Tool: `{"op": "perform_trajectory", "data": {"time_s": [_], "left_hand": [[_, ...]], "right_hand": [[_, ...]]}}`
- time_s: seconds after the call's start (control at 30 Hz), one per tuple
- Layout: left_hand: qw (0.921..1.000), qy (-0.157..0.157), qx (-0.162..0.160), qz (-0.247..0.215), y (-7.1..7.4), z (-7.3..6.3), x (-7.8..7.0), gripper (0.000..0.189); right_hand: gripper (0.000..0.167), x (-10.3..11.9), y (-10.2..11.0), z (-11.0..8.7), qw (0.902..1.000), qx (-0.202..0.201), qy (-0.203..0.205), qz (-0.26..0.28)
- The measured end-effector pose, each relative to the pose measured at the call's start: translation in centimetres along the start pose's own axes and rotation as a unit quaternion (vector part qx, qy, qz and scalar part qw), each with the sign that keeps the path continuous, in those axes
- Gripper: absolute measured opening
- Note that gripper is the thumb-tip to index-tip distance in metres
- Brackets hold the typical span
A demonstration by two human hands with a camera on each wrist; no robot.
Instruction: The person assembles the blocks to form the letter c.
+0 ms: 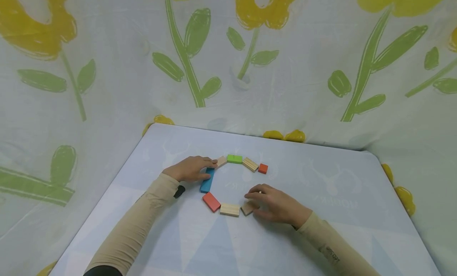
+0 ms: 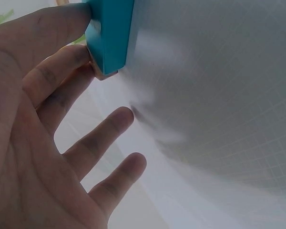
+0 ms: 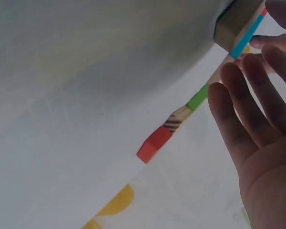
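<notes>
Wooden blocks lie on the table in an open curved row. My left hand [image 1: 187,169] reaches to its left side, thumb against the blue block [image 1: 207,183] and two fingertips at the pale wooden block [image 1: 221,161] behind it. In the left wrist view the other two fingers stretch out beside the blue block [image 2: 112,36]. My right hand [image 1: 280,204] is at the near end of the row, its thumb beside a plain wooden block [image 1: 247,208]. The right wrist view shows fairly straight fingers [image 3: 229,109] apart from that wooden block [image 3: 231,31].
Along the far side sit a green block [image 1: 234,159], a striped block [image 1: 250,164] and a small orange-red block [image 1: 263,169]. Nearer lie a red block [image 1: 211,202] and a lined wooden block [image 1: 229,209]. A flower-printed curtain [image 1: 285,85] hangs behind the table [image 1: 321,181].
</notes>
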State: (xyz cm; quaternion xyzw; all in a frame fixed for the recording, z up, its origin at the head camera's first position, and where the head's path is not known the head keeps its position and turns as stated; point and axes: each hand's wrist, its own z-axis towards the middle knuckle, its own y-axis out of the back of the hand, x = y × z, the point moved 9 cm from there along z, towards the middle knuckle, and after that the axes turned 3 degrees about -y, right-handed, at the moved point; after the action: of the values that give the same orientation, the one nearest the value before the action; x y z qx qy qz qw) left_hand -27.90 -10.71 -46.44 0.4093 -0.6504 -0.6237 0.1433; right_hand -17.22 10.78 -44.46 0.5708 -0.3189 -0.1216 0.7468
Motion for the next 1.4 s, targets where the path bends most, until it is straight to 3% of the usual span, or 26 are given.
{"op": "perform_trajectory", "data": {"time_s": [0.4,1.07,1.4], "left_hand": [[1.0,0.006,0.002,0.0,0.0,0.0,0.1,0.05],[1.0,-0.005,-0.005,-0.002,0.1,-0.1,0.0,0.049],[1.0,-0.001,-0.003,0.001,0.0,-0.1,0.0,0.049]], "right_hand": [[0.031,-0.4,-0.5,-0.5,0.9986,-0.033,0.03,0.028],[0.026,-0.4,-0.6,-0.1,0.9989,-0.028,0.027,0.024],[0.034,-1.2,1.5,-0.4,0.9957,-0.092,0.014,0.004]]}}
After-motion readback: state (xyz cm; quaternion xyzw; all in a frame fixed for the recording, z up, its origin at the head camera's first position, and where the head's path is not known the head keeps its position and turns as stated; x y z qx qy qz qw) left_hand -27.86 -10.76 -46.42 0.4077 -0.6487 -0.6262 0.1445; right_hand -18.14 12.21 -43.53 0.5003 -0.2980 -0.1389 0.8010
